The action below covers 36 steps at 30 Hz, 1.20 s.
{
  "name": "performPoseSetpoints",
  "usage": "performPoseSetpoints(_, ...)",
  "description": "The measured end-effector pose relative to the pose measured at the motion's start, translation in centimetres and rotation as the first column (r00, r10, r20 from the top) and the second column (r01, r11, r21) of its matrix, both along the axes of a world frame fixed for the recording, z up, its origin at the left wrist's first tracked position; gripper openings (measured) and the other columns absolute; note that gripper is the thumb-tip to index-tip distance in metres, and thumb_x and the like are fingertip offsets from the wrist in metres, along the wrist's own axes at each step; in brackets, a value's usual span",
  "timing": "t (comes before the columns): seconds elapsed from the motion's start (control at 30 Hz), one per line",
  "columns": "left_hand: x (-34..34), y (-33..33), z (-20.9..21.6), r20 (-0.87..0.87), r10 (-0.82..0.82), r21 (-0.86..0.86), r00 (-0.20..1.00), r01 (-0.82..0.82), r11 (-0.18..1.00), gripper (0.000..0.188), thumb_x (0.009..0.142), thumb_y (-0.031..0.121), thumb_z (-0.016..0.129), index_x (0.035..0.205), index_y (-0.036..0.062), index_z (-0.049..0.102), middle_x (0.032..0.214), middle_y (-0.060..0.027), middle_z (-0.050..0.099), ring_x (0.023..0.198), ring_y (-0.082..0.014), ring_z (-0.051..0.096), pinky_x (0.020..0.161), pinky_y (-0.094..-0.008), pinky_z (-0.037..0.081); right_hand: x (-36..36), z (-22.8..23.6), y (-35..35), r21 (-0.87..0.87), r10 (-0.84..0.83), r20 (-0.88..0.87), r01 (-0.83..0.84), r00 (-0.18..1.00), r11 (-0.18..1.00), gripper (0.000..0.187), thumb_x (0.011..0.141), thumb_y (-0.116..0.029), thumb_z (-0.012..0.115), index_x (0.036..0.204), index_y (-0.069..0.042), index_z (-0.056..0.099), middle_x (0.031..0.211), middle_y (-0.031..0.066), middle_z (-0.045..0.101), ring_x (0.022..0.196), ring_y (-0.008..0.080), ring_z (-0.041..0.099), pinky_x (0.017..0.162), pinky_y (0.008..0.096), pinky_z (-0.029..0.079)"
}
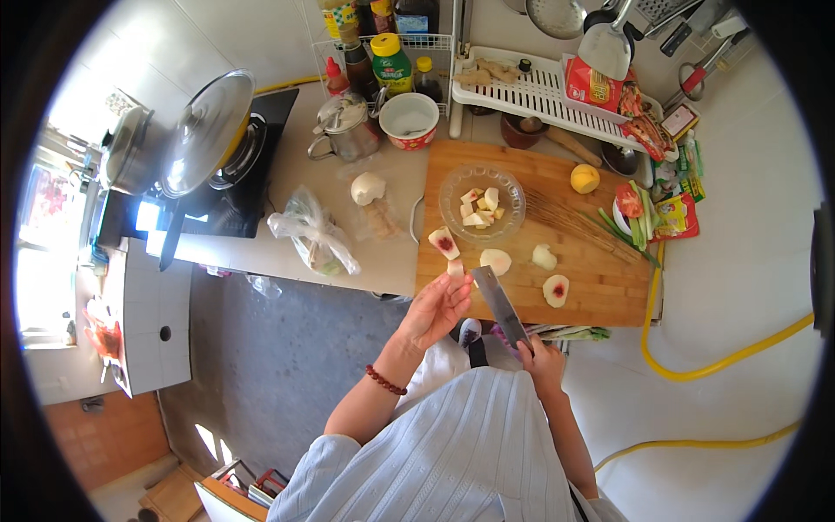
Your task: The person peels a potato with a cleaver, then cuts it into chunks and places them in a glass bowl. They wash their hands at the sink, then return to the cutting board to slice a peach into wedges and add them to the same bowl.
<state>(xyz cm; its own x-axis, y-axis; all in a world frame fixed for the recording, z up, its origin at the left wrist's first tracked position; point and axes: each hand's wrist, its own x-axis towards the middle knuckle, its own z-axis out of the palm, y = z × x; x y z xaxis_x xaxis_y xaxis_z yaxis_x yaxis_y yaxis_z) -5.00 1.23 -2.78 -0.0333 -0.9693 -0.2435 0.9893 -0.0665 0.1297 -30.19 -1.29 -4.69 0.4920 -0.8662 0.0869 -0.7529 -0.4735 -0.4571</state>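
My left hand (pixel 437 304) pinches a small pale piece of fruit (pixel 455 268) at its fingertips, over the near left edge of the wooden cutting board (pixel 574 300). My right hand (pixel 543 364) is wrapped round the handle of a kitchen knife (pixel 501 306); its wide blade points up toward the left hand. Just beyond my left fingertips is a peach-like piece with a red centre (pixel 444 244). Pale fruit chunks (pixel 480 209) fill part of a clear glass bowl (pixel 452 228). On the board lie cut pieces: a pale round one (pixel 496 261), another (pixel 544 256) and one with a red middle (pixel 556 291).
Bamboo sticks (pixel 583 224), a yellow fruit (pixel 584 179) and green onion stalks (pixel 642 228) occupy the board's right part. Left of it are a plastic bag (pixel 315 233), a metal pot (pixel 344 126) and a white-and-red bowl (pixel 409 120). A wok lid (pixel 209 135) leans over the stove.
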Motion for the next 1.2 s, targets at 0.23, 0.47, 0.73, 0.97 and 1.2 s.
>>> performPoseSetpoints(0.23,-0.8,-1.0,3.9,0.445,0.120,0.004,0.887,-0.136,0.991,0.022,0.083,0.006,0.060,0.103,0.0023,0.053,0.101,-0.0057,0.061,0.093,-0.0111,0.059,0.081,-0.0234,0.048,-0.5,0.2,-0.3,-0.011,0.030,0.038,-0.029,0.999,1.000,0.018,0.081,-0.022,0.060,0.070,-0.009,0.055,0.055,0.0092,0.056,0.049,0.0275,0.052,0.052,0.0359,0.038)
performPoseSetpoints(0.47,-1.2,-1.6,8.9,0.889,0.187,-0.048,0.418,-0.321,0.946,0.022,0.073,-0.006,0.066,0.092,-0.0030,0.056,0.091,-0.0089,0.063,0.086,-0.0115,0.060,0.079,-0.0235,0.049,-0.5,-0.1,-0.3,-0.030,0.042,0.054,-0.040,0.998,0.999,0.020,0.079,-0.022,0.062,0.067,-0.009,0.053,0.055,0.0087,0.056,0.047,0.0278,0.049,0.051,0.0353,0.037)
performPoseSetpoints(0.73,-1.6,-2.2,8.5,0.856,0.179,-0.006,0.485,-0.337,0.942,0.023,0.073,-0.002,0.069,0.091,-0.0026,0.056,0.086,-0.0060,0.062,0.078,-0.0084,0.060,0.071,-0.0202,0.049,-0.4,0.3,-0.5,0.012,0.040,-0.005,-0.040,0.999,0.999,0.022,0.077,-0.025,0.064,0.067,-0.008,0.055,0.057,0.0085,0.056,0.049,0.0308,0.049,0.051,0.0384,0.040)
performPoseSetpoints(0.97,-1.7,-2.4,7.6,0.837,0.193,-0.016,0.512,-0.330,0.944,0.021,0.075,-0.001,0.068,0.091,-0.0016,0.055,0.086,-0.0058,0.062,0.076,-0.0079,0.060,0.068,-0.0196,0.050,-0.3,0.0,-0.7,-0.077,0.071,-0.034,-0.074,0.997,0.994,0.025,0.076,-0.025,0.065,0.062,-0.009,0.050,0.053,0.0088,0.054,0.046,0.0289,0.049,0.049,0.0360,0.039)
performPoseSetpoints(1.2,-2.0,-2.4,8.0,0.765,0.149,0.038,0.626,-0.275,0.961,0.024,0.079,-0.003,0.062,0.101,0.0002,0.051,0.104,-0.0110,0.060,0.086,-0.0122,0.061,0.078,-0.0223,0.048,-0.4,-0.6,-0.5,-0.071,0.076,-0.051,-0.080,0.996,0.994,0.026,0.077,-0.025,0.063,0.063,-0.008,0.049,0.054,0.0089,0.052,0.047,0.0311,0.047,0.049,0.0384,0.038)
